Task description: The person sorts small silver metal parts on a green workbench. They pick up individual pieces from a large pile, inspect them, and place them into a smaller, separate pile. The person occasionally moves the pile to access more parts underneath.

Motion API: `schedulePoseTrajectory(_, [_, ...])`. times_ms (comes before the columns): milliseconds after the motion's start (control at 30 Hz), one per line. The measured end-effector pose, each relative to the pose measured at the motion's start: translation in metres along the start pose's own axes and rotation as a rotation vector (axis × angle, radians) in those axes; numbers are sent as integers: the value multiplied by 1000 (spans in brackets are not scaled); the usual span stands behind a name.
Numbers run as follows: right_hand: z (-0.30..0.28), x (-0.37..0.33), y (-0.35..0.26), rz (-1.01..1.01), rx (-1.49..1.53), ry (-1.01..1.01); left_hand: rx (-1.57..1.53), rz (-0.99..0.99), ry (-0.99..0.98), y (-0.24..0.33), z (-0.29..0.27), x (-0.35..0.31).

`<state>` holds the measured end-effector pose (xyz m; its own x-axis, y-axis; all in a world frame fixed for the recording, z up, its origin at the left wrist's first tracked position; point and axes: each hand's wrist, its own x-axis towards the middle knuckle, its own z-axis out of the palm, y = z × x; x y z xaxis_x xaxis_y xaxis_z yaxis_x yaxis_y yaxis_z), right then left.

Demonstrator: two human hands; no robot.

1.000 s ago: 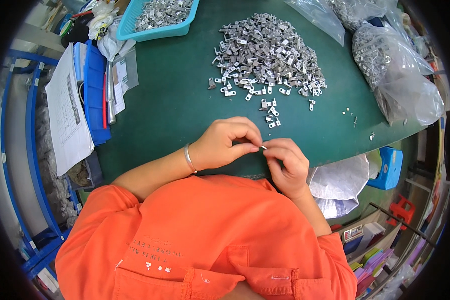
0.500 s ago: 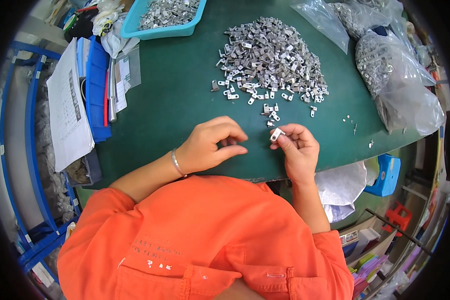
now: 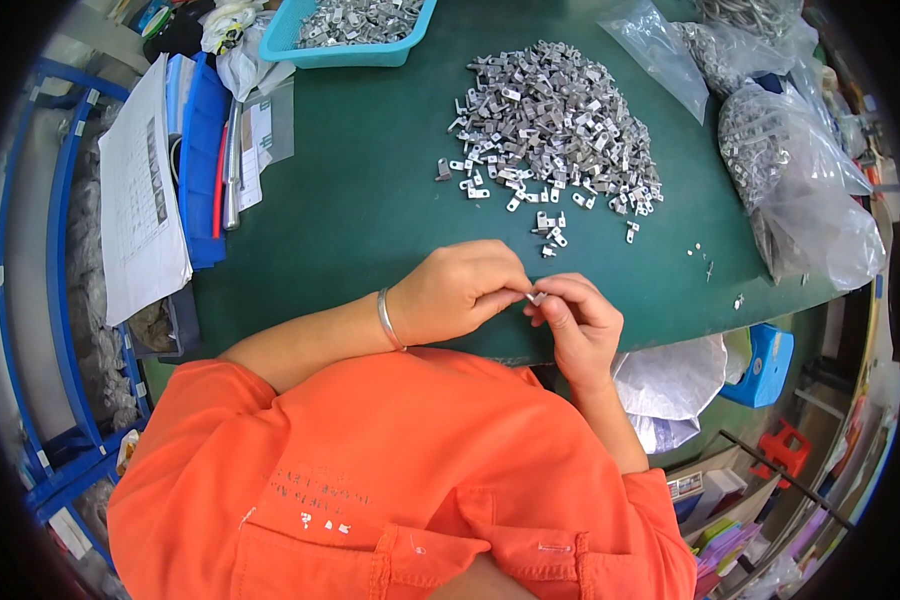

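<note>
A small silvery metal bracket [image 3: 537, 298] is pinched between the thumb and fingers of my right hand [image 3: 585, 328], just above the table's near edge. My left hand [image 3: 467, 287], with a bangle at the wrist, meets it from the other side, its thumb and forefinger closed on the bracket's left end. The fingers cover most of the piece. Beyond my hands lie a few loose brackets [image 3: 549, 228], and behind them rises a large heap of similar brackets [image 3: 560, 125], several showing a round hole.
A turquoise basket [image 3: 355, 55] of metal pieces stands at the far left. Along the left side are papers [image 3: 140, 200] and a blue tray [image 3: 198, 170]. Clear plastic bags of metal parts [image 3: 770, 150] lie on the right of the green table [image 3: 370, 170].
My left hand has moved right and closed its fingertips on the bracket. My right hand has shifted slightly left and down, still holding it. The whole view has shifted a little.
</note>
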<state>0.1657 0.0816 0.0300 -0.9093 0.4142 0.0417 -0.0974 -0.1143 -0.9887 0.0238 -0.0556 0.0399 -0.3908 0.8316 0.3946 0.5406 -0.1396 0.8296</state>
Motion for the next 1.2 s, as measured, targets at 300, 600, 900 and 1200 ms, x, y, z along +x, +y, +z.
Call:
schedulePoseTrajectory(300, [-12, 4, 5, -481, -787, -258, 312, -95, -12, -17, -20, -12])
schedulePoseTrajectory(600, [-15, 37, 14, -256, -774, 90, 328, -205, -55, -22, -42, -27])
schedulePoseTrajectory(900, [6, 17, 3, -67, 12, 6, -329, -505, -61, 7, -24, -6])
schedulePoseTrajectory(1200, [4, 13, -1, -315, -353, -27, -755, -677, -46, 7, -15, -2])
